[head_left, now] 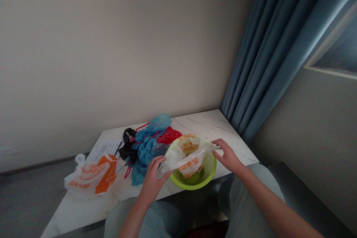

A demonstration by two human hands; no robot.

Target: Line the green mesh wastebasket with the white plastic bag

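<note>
A white plastic bag [178,160] with orange print is stretched between my two hands, its mouth spread wide. It hangs partly inside a lime-green plastic basket [192,186], whose slotted right wall shows past the bag. My left hand [156,174] pinches the bag's left end over the basket's left rim. My right hand [227,156] grips the other end just beyond the right rim. Left of the basket lies a heap of crumpled blue plastic bags [149,148], with a red bag [169,135] on its right side and a black bag [128,152] on its left.
Another white and orange plastic bag [92,176] lies near the left edge of the marble-patterned table [75,212]. A printed sheet [103,149] and a pen are behind it. A wall [139,44] stands behind the table, and blue curtains [267,55] hang at the right.
</note>
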